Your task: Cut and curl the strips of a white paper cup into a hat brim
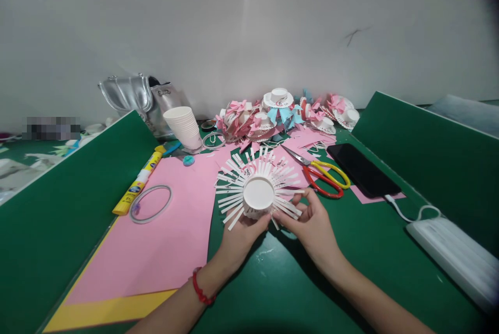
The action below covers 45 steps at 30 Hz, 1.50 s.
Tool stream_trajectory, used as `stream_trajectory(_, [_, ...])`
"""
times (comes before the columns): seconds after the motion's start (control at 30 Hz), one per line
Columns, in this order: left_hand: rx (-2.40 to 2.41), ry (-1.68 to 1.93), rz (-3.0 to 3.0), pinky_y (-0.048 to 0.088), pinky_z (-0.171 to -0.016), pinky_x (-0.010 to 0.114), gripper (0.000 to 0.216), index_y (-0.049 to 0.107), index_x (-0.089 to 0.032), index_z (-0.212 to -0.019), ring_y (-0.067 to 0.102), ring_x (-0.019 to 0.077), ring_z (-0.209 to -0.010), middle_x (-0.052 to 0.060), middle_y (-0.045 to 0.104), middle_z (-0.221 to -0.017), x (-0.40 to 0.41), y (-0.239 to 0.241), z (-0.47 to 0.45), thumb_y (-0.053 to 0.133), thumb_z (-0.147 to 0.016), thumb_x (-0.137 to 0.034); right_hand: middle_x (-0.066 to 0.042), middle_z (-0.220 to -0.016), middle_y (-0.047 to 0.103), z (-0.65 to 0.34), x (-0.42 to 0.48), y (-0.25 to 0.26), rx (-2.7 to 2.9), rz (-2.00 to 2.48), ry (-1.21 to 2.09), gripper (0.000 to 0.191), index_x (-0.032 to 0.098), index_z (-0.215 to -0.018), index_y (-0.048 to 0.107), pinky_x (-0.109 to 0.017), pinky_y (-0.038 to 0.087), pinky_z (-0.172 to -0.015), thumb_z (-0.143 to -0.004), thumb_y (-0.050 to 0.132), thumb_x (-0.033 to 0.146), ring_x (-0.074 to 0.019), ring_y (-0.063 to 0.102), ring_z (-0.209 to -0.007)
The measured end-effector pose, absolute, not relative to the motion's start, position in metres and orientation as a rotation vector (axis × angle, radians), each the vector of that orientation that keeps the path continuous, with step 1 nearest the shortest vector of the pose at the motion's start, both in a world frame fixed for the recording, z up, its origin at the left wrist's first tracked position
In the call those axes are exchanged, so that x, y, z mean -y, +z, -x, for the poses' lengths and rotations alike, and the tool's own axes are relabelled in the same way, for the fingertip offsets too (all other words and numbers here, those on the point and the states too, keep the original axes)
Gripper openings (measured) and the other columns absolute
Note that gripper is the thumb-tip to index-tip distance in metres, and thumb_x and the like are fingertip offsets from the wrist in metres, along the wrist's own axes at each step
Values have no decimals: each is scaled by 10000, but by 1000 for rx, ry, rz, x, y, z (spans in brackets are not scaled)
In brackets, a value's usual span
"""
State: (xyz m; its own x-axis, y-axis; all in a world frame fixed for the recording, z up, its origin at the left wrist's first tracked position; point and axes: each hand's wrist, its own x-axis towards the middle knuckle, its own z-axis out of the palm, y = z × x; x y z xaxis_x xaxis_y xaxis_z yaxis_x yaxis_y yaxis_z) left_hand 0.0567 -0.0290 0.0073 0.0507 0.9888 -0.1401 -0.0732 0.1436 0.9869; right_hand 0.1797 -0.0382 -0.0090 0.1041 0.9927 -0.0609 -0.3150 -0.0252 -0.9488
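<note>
A white paper cup (259,194), its wall cut into many narrow strips that fan outward, is held between both hands with its round base facing me. My left hand (244,232) grips it from below and left, thumb near the base; some of its fingers are hidden behind the strips. My right hand (307,219) pinches strips at the cup's lower right between thumb and fingers. Strips nearest me look folded in at the bottom. Just beyond the right hand lie scissors (325,175) with one red and one yellow handle, blades slightly apart.
Pink paper sheets (175,240) and a yellow glue tube (138,183) lie left, with a clear ring (151,204). Stacked paper cups (183,127) and small paper hats (268,116) stand behind. A black phone (362,170) is cabled to a white power bank (456,256). Green dividers (429,152) flank the table.
</note>
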Motion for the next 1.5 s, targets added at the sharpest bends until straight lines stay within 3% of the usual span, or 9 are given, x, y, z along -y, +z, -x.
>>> stream_trajectory(0.17, [-1191,1114,-994,411,-572,241,154,537,-153,-559,485,109,-530,-36,532,-514,26,-3,-54,656,-594,-243,-12,-864,573,-181,41,-13,1142,1156,1028,365,245,-886,372,-302,500,-658,-659,658,236,-163,608,-750])
stream_trajectory(0.33, [-1144,1130,-886,390,-587,238,180,546,-149,-598,472,105,-544,-42,519,-522,23,-15,-50,670,-618,-279,-113,-1188,425,-191,45,-10,1757,1275,207,470,241,-1079,437,-417,410,-831,-665,655,192,-266,454,-1062])
stream_trajectory(0.43, [-1129,1123,-855,392,-600,238,205,538,-146,-558,482,110,-559,-38,520,-522,23,-17,-50,682,-609,-283,-95,-1141,490,-193,47,-6,2050,1199,-183,273,260,-992,549,-407,367,-829,-756,558,122,-246,457,-1039])
stream_trajectory(0.57, [-1149,1111,-861,406,-617,247,214,536,-142,-559,487,115,-567,-28,521,-537,23,-15,-50,673,-616,-295,-81,-975,600,-192,50,-3,2114,1171,-311,150,221,-845,614,-351,352,-757,-796,512,123,-204,507,-887])
stream_trajectory(0.73, [-1287,1116,-1026,426,-592,248,151,564,-152,-588,525,135,-564,-19,551,-539,25,-4,-54,639,-628,-277,-64,-909,628,-190,51,0,2087,1146,-278,142,191,-832,610,-323,336,-710,-816,489,119,-184,517,-809])
stream_trajectory(0.87, [-1383,1158,-1173,454,-722,268,149,618,-164,-745,602,177,-746,17,667,-751,27,5,-58,629,-600,-194,-61,-876,614,-188,50,-3,2010,1210,-154,135,179,-801,581,-308,345,-670,-839,457,141,-176,514,-776])
stream_trajectory(1.13, [-1349,1118,-1372,454,-784,294,138,627,-157,-758,606,197,-798,61,669,-813,28,-6,-56,576,-631,-180,-62,-886,580,-193,41,-10,1835,1321,426,87,200,-740,520,-340,415,-723,-792,482,142,-208,528,-874])
stream_trajectory(1.33, [-1286,1086,-1264,476,-743,283,145,620,-161,-733,617,198,-769,46,678,-763,29,0,-55,603,-590,-179,-11,-652,601,-196,36,-4,1562,1277,964,68,191,-665,553,-293,455,-619,-726,567,218,-162,557,-636])
stream_trajectory(1.5, [-1308,1090,-1071,493,-714,300,126,630,-159,-673,628,221,-774,46,697,-720,28,7,-54,653,-550,-175,19,-613,546,-197,35,1,1338,1185,1232,157,188,-645,521,-255,440,-563,-683,620,303,-136,542,-584])
